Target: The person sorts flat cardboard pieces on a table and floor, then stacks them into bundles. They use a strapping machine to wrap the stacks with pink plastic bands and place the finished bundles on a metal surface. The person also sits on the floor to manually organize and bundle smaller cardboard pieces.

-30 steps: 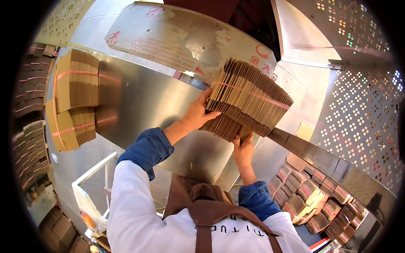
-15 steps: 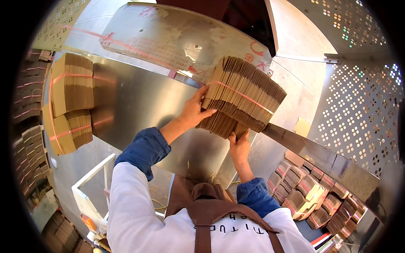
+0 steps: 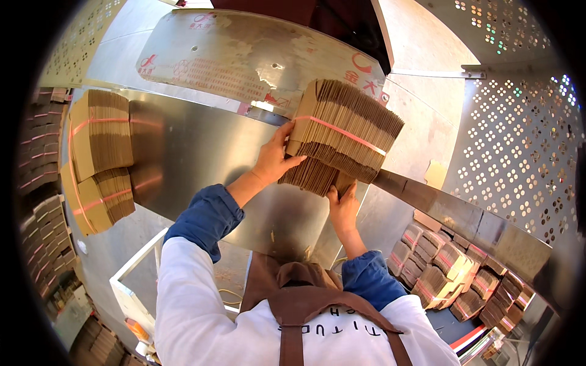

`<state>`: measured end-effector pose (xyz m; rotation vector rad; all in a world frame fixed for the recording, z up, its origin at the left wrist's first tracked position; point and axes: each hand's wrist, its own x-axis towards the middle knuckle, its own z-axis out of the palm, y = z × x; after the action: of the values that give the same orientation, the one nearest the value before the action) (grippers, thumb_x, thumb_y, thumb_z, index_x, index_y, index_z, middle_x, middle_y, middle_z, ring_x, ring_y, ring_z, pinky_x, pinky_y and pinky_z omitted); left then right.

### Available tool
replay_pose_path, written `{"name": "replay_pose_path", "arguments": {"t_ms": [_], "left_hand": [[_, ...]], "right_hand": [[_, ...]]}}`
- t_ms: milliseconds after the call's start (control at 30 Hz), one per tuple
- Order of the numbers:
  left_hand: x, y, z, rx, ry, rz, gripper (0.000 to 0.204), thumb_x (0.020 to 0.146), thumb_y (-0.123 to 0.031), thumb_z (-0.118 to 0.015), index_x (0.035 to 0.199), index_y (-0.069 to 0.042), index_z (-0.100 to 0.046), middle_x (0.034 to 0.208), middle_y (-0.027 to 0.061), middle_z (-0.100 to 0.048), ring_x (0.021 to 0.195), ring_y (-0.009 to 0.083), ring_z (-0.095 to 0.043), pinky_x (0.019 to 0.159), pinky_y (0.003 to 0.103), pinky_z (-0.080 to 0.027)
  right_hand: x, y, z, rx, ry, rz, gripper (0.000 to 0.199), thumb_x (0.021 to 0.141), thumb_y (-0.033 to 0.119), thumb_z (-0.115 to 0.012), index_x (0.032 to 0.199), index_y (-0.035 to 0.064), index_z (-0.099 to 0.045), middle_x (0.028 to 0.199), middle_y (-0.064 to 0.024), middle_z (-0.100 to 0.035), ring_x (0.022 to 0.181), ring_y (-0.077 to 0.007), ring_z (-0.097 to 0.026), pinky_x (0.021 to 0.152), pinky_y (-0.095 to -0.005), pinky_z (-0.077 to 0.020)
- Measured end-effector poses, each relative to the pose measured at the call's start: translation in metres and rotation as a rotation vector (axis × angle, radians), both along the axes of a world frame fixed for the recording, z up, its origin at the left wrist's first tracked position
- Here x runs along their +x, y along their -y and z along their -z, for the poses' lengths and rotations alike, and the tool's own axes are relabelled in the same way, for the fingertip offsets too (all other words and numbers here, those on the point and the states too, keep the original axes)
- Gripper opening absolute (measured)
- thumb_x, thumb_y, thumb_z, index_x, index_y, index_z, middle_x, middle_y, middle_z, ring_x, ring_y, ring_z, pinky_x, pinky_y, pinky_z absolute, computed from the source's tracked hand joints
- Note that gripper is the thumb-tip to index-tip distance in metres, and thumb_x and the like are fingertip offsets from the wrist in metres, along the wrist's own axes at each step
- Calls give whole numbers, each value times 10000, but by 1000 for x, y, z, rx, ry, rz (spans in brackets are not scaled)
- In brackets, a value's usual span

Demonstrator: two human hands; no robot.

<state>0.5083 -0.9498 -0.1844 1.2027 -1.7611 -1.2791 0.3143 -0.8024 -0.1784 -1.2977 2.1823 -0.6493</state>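
Your shiny metal table (image 3: 201, 158) runs from left to right in front of you. A metal board (image 3: 232, 55) with red print sits just past its far edge, so there is less room that way. A long metal rail (image 3: 452, 204) runs off past the right edge, so mind it too. The cardboard bundle (image 3: 345, 125) is by the far right corner. I can't tell if it sits on the metal or is up a bit. Another bundle (image 3: 104, 158) is at the left edge, well apart. The wide shiny part between them gives you the most room to move.

You seem to be at the step of holding the bundle steady. Your left hand (image 3: 271, 157) is spread wide at its left side, thumb on the face near you. Your right hand (image 3: 345, 207) is narrow and pinches low on the near side. I think the next move calls for both hands to press evenly, so no pieces slip. A thin pink strap (image 3: 342, 129) crosses the bundle.
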Motion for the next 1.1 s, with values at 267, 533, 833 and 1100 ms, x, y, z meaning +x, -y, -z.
{"name": "replay_pose_path", "arguments": {"t_ms": [267, 533, 833, 1100], "left_hand": [[3, 5, -5, 89, -19, 39, 844, 754, -164, -776, 1434, -59, -289, 1267, 190, -548, 1147, 270, -573, 943, 363, -490], [2, 6, 0, 123, -41, 31, 853, 750, -218, -783, 1428, -59, -290, 1258, 197, -555, 1114, 298, -595, 946, 376, -488], [10, -2, -7, 111, -37, 45, 838, 760, -172, -774, 1429, -57, -282, 1293, 205, -524, 1160, 303, -567, 956, 378, -485], [84, -127, -32, 192, 105, -24, 1138, 656, -257, -860, 1470, -1, -108, 1458, 219, -315, 1328, 367, -375, 1079, 418, -366]], "right_hand": [[-2, -1, -4, 17, 18, 22, 759, 860, 310, -634, 1344, -140, -261, 796, -284, -632, 710, -464, -620, 618, -501, -497], [-1, 1, -9, 64, -6, 23, 749, 856, 322, -625, 1338, -132, -277, 812, -288, -637, 737, -466, -622, 653, -491, -509], [-13, -8, 12, 41, -32, -23, 805, 840, 365, -635, 1349, -132, -259, 801, -300, -632, 723, -475, -616, 662, -499, -507], [-2, -108, -35, 0, 334, -200, 1092, 710, 341, -811, 1466, -30, -117, 1286, -285, -513, 1175, -394, -535, 954, -441, -458]]}}
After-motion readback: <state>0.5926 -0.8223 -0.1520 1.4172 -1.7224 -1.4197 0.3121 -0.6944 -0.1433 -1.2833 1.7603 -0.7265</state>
